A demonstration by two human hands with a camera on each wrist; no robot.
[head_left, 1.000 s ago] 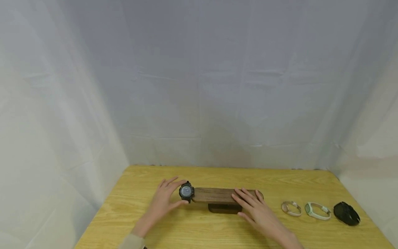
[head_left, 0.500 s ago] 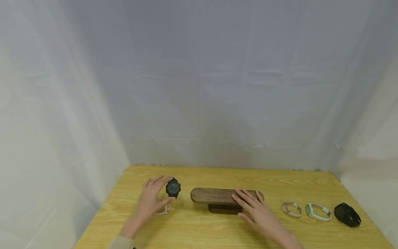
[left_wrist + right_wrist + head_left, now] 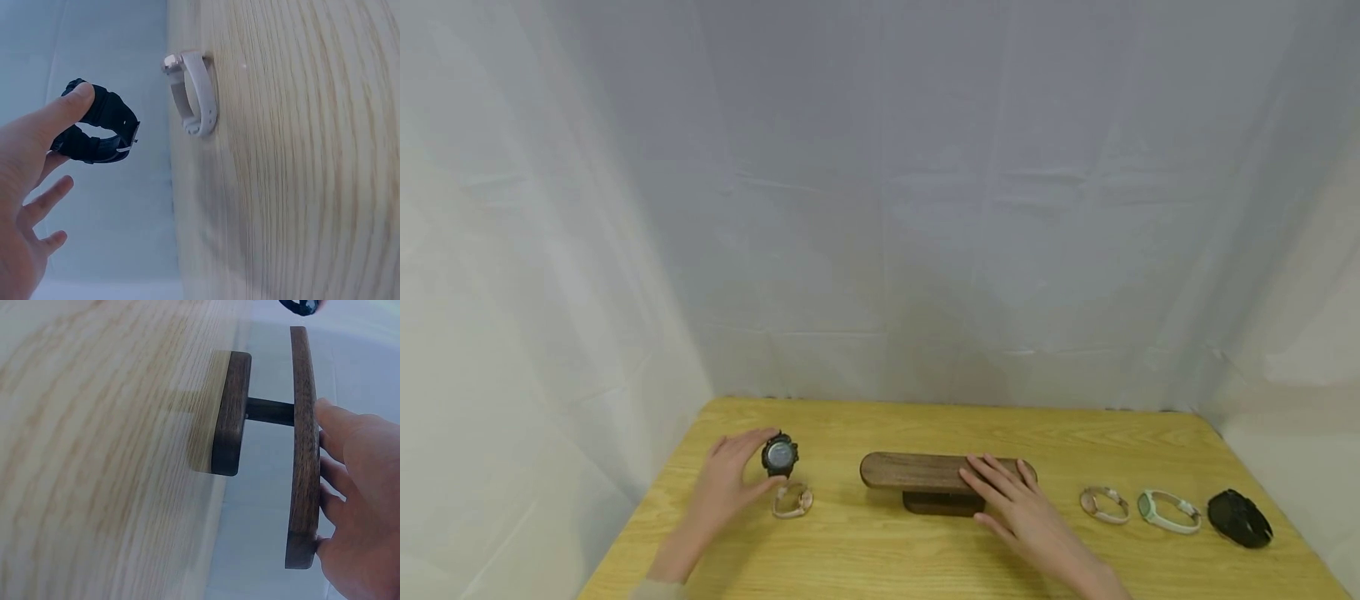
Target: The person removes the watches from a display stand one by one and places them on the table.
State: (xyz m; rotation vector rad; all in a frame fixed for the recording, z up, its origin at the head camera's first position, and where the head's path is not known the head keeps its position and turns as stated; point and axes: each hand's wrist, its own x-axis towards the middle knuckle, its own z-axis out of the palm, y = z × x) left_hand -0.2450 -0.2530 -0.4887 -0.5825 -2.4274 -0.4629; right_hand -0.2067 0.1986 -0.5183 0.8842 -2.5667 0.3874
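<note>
My left hand [image 3: 724, 481] pinches a black wristwatch [image 3: 780, 456] between thumb and fingers. In the left wrist view the black watch [image 3: 103, 122] hangs above the table with its strap closed in a loop, the other fingers spread free. Just below it, a small pale-strapped watch [image 3: 793, 501] stands on the wood. My right hand [image 3: 1026, 517] rests with extended fingers on the top bar of a dark wooden watch stand [image 3: 917, 472]. Seen from the right wrist, the stand [image 3: 304, 456] has a long bar on a short post over a smaller base.
To the right on the yellow wooden table [image 3: 865, 567] lie a pink-beige watch [image 3: 1105, 505], a pale green watch [image 3: 1168, 512] and a bulky black watch [image 3: 1239, 518]. Whitish cloth [image 3: 880, 208] hangs behind the table and along both sides.
My left hand has drawn the black watch off the stand's left end and carried it left, uncovering the small pale watch. The right hand stays on the stand.
</note>
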